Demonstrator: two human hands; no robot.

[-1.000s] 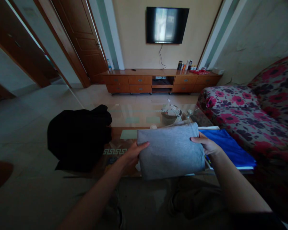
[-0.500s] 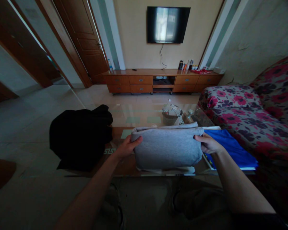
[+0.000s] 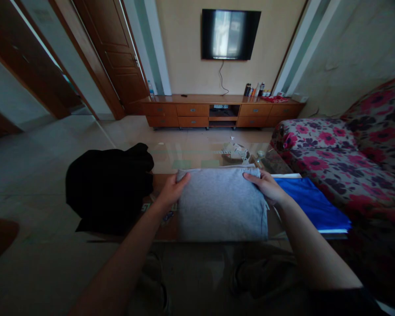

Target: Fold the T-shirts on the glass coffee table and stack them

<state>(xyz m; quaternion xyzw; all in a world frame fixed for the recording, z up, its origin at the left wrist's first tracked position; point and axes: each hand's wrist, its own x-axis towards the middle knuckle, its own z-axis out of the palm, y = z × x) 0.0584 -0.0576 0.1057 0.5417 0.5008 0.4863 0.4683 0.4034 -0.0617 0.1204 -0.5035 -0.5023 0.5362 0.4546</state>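
Centre frame: left hand (image 3: 171, 189) and right hand (image 3: 270, 186) pinch the folded grey cloth (image 3: 222, 204) near its upper corners, thumbs uppermost — likely keeping folds square (fingers beneath hidden).

Behind the gray folded cloth (image 3: 222, 206), most fingers of the left grip (image 3: 172, 191) and right grip (image 3: 269, 186) are hidden (only the thumbs show plainly). The floral sofa (image 3: 335, 162) runs past the right edge; the distant bottles (image 3: 257, 90) are too small to identify.
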